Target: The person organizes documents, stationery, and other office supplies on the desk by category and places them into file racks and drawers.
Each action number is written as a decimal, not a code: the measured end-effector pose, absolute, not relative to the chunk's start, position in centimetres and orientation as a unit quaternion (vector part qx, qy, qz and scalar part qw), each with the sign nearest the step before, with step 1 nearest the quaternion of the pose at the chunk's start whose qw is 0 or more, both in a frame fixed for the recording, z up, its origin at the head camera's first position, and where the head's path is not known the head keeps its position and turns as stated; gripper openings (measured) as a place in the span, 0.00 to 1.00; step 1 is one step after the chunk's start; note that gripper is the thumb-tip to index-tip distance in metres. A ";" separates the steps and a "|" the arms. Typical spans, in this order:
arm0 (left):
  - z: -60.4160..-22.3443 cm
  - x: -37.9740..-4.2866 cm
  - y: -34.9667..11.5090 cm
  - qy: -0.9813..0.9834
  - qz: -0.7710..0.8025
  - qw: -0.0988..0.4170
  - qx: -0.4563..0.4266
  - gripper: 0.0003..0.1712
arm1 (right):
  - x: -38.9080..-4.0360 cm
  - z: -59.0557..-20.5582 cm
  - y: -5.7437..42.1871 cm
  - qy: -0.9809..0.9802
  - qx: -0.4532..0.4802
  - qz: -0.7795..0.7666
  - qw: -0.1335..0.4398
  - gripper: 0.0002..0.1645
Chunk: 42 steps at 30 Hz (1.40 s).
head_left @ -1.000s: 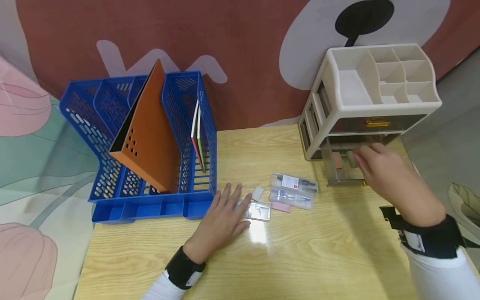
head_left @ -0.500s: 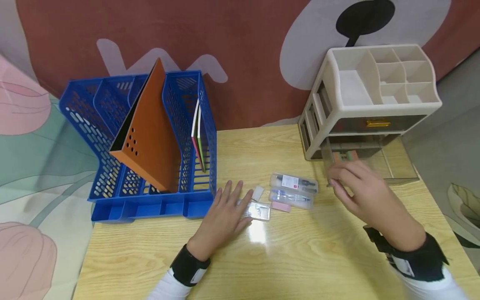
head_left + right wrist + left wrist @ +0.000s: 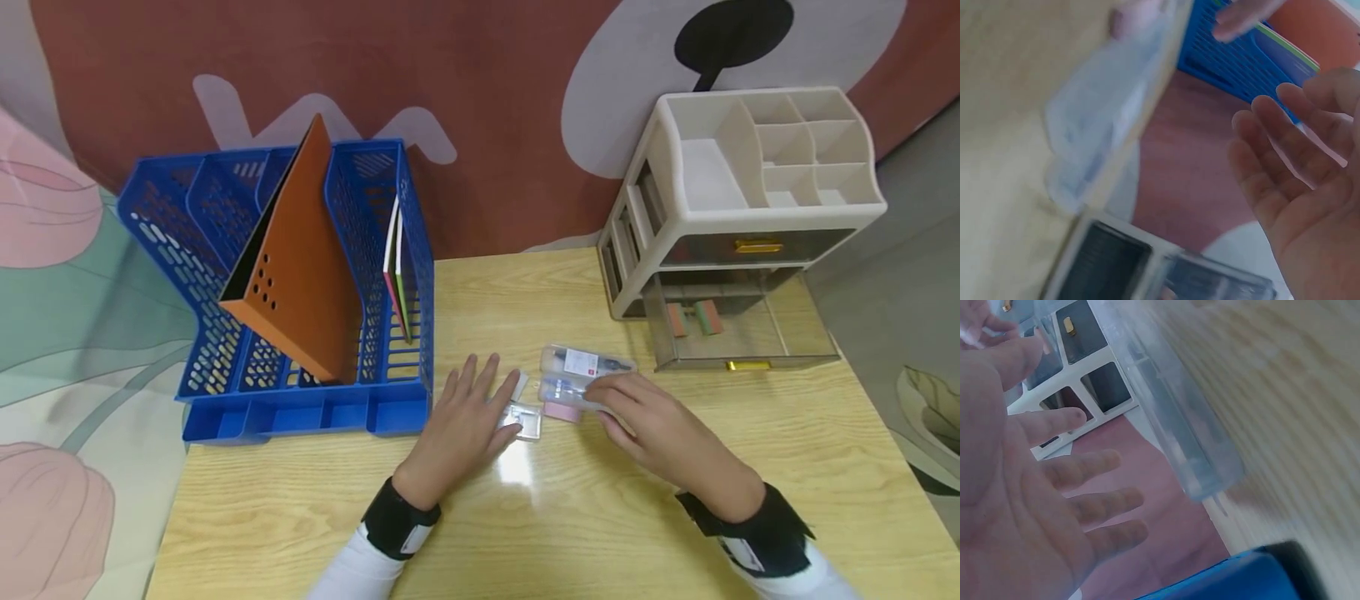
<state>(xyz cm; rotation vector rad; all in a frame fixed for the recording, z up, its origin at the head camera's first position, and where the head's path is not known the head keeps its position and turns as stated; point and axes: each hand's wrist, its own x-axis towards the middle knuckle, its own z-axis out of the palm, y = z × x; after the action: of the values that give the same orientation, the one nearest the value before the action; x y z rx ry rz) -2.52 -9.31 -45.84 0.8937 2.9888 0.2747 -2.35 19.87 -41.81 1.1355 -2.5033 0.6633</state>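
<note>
My left hand (image 3: 459, 423) lies with straight fingers at a small clear box (image 3: 530, 423) and a white block (image 3: 521, 382), covering part of both. In the left wrist view its fingers (image 3: 1107, 506) are spread, with a clear plastic case (image 3: 1179, 431) beyond them. My right hand (image 3: 663, 429) is over the right end of the nearer of two clear plastic cases (image 3: 558, 390), its fingertips close to a pink eraser-like block (image 3: 559, 412). Loosely bent fingers (image 3: 1297, 147) show nothing between them in the right wrist view. The farther case (image 3: 577, 362) has a white label.
A white drawer organizer (image 3: 678, 215) stands at right. Its pulled-out clear drawer (image 3: 795, 363) holds two orange-and-green blocks (image 3: 707, 317). At left, a blue file rack (image 3: 307, 414) holds an orange folder (image 3: 315, 292) and thin booklets (image 3: 397, 275).
My right hand has left the drawer and moved left and nearer, to the clear cases. Two orange-and-green blocks now show in the drawer. My left hand has shifted slightly right.
</note>
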 end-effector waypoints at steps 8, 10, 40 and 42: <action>-46.1 -3.1 -8.8 0.957 0.082 -0.008 0.276 0.38 | -2.6 -45.3 18.6 -0.884 0.409 0.205 0.100 0.12; -46.1 -3.3 -8.7 0.959 0.084 -0.005 0.271 0.38 | -2.5 -45.8 18.3 -0.891 0.401 0.197 0.080 0.18; -45.9 -3.9 -8.1 0.964 0.114 0.045 0.235 0.39 | -1.7 -47.5 16.0 -0.925 0.361 0.102 0.054 0.33; -46.0 -3.8 -8.0 0.963 0.111 0.042 0.243 0.38 | -1.9 -47.5 15.9 -0.924 0.365 0.104 0.048 0.33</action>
<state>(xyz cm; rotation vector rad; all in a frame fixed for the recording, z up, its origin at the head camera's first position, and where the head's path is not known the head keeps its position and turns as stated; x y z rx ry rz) -3.77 -8.03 -45.97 0.7428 2.9459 0.3412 -1.92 15.87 -47.53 1.1136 -2.8176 0.3185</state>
